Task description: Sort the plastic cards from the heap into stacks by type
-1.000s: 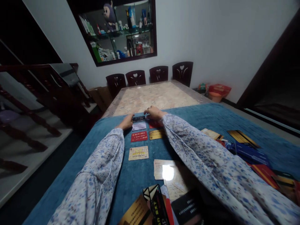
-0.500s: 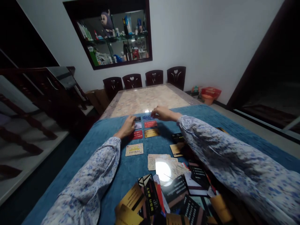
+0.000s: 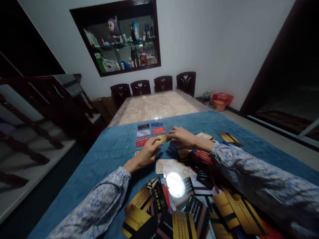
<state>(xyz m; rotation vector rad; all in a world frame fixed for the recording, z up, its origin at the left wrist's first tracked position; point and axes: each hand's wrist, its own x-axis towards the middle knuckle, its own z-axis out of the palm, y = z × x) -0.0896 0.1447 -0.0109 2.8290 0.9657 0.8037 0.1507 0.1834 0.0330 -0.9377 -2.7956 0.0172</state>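
A gold card [image 3: 162,138] lies in the right column of two columns of cards on the blue cloth. My left hand [image 3: 148,152] reaches its left side, thumb and index finger apart at the card's edge. At the right end of the same card is my right hand [image 3: 182,137], palm down with fingers stretched and slightly bent. Beyond them lie a red card [image 3: 159,130] and a blue card [image 3: 157,124]. The left column has a black card [image 3: 143,126], a silvery card [image 3: 143,133] and a red-and-white-lettered card [image 3: 142,142]. My left hand partly covers a pale card below these.
A heap of mixed cards [image 3: 184,222] spreads across the near cloth [image 3: 99,172], with pale cards at its far side. More gold cards [image 3: 230,138] lie at right, beyond my right forearm. The bare tabletop [image 3: 159,103] continues toward several dark chairs [image 3: 163,83].
Both hands have come back nearer from the far end of the columns to the gold card. My right hand has also shifted right, uncovering the blue and red cards.
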